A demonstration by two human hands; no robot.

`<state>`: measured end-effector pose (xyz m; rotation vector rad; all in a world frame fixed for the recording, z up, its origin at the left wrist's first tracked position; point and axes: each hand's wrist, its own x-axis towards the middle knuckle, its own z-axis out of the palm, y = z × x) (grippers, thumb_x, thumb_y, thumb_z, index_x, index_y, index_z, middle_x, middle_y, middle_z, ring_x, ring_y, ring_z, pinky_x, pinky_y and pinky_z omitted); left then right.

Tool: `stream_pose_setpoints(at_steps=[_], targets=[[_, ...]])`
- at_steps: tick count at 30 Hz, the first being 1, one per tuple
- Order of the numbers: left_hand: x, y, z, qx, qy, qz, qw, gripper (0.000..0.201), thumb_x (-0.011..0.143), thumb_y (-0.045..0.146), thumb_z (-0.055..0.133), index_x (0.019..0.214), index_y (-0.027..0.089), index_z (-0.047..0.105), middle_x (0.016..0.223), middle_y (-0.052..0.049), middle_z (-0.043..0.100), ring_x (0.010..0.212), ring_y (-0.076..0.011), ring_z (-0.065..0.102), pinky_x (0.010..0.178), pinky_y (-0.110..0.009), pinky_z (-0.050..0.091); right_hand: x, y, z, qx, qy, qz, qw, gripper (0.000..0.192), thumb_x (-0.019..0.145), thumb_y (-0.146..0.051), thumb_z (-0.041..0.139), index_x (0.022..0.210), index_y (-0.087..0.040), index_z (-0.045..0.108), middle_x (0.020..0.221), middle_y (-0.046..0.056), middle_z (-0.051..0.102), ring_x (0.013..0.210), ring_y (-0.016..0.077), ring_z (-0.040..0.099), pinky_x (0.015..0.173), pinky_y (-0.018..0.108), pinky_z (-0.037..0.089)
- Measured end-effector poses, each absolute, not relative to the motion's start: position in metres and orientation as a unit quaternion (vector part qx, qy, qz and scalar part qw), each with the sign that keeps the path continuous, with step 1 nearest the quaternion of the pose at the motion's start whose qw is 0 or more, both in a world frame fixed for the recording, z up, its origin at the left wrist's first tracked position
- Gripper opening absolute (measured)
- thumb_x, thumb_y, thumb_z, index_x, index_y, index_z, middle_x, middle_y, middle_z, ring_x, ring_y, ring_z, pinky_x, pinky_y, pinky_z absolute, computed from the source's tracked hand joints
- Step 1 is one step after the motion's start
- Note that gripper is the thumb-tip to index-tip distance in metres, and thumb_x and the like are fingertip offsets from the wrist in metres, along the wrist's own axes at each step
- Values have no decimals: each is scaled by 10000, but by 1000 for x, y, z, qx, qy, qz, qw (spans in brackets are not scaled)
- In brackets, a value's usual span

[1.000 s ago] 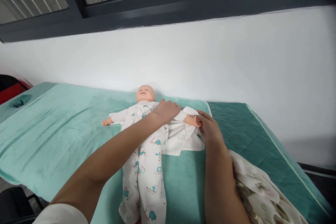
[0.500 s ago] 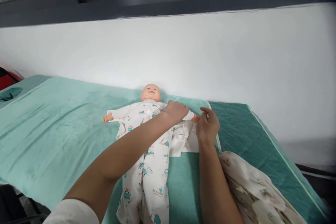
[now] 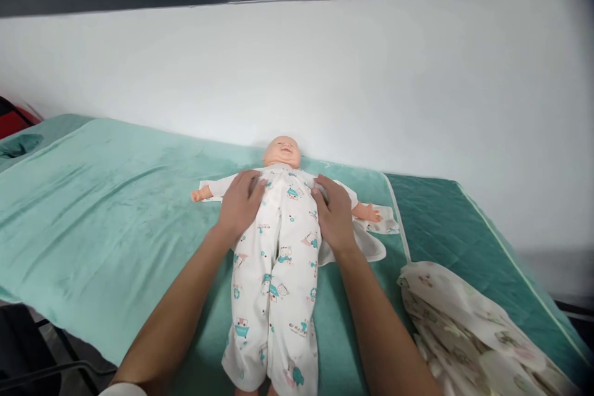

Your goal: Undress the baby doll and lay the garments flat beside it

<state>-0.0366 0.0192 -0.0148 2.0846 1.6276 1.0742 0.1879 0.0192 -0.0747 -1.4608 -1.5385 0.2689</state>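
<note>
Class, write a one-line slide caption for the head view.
Both hands, left hand and right hand, rest flat on a baby doll in a printed sleepsuit on a teal mat.

Readable text: none anywhere in the view.
White baby-doll romper (image 3: 278, 272): printed with small teal, pink and grey cartoon figures only; no words, numbers or brand can be made out among them.
White cloth under the doll (image 3: 374, 247), by the doll's outstretched arm: plain with a thin edge trim; no label legible.
Cream patterned blanket (image 3: 464, 328), at the near right corner of the teal padded table (image 3: 93, 210): faint animal prints, no lettering.
Teal table cover: bare of marks or tags.
White wall (image 3: 371, 74) behind the far edge: no signs.
</note>
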Motion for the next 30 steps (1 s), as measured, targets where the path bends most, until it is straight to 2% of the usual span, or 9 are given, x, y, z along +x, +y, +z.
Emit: stream_pose_setpoints(at_steps=[3, 6, 9, 14, 23, 30], targets=[[-56, 18, -32, 674, 609, 380, 177, 404, 997, 499, 404, 1167, 208, 627, 1194, -97, 670, 1047, -241, 648, 944, -384, 481, 183, 19, -76, -555, -645, 154, 502, 346, 993, -470, 438, 1204, -274, 630, 1400, 70, 610, 1340, 238, 503, 1173, 500, 305], [-59, 20, -35, 672, 598, 362, 246, 431, 999, 540, 367, 1106, 227, 644, 1068, -69, 723, 1021, -259, 651, 915, -396, 471, 184, 19, -79, -545, -640, 190, 508, 352, 983, -483, 480, 1239, -288, 622, 1446, 62, 575, 1376, 237, 473, 1183, 505, 311], [-57, 20, -33, 643, 593, 379, 302, 430, 992, 556, 375, 1097, 232, 636, 1036, -50, 733, 984, -242, 649, 896, -373, 477, 185, 19, -79, -532, -636, 220, 514, 367, 976, -487, 503, 1281, -310, 605, 1466, 44, 556, 1380, 232, 472, 1192, 503, 317], [-51, 18, -37, 603, 586, 415, 347, 389, 965, 535, 464, 1087, 214, 646, 1120, -52, 713, 1033, -221, 625, 943, -345, 482, 184, 21, -78, -508, -626, 271, 527, 378, 979, -496, 504, 1308, -330, 588, 1475, 12, 551, 1396, 221, 463, 1202, 492, 322], [-44, 27, -52, 575, 554, 477, 367, 428, 955, 528, 519, 1220, 207, 615, 1315, -96, 631, 1194, -210, 581, 1060, -359, 443, 187, 40, -79, -516, -616, 277, 527, 392, 969, -491, 492, 1286, -283, 593, 1410, 45, 599, 1344, 227, 506, 1168, 469, 357], [-44, 39, -51, 586, 544, 475, 367, 405, 971, 495, 504, 1226, 202, 620, 1332, -88, 618, 1222, -202, 558, 1079, -346, 424, 185, 57, -82, -510, -595, 284, 552, 329, 933, -477, 536, 1169, -257, 600, 1381, 45, 614, 1339, 211, 511, 1166, 437, 356]])
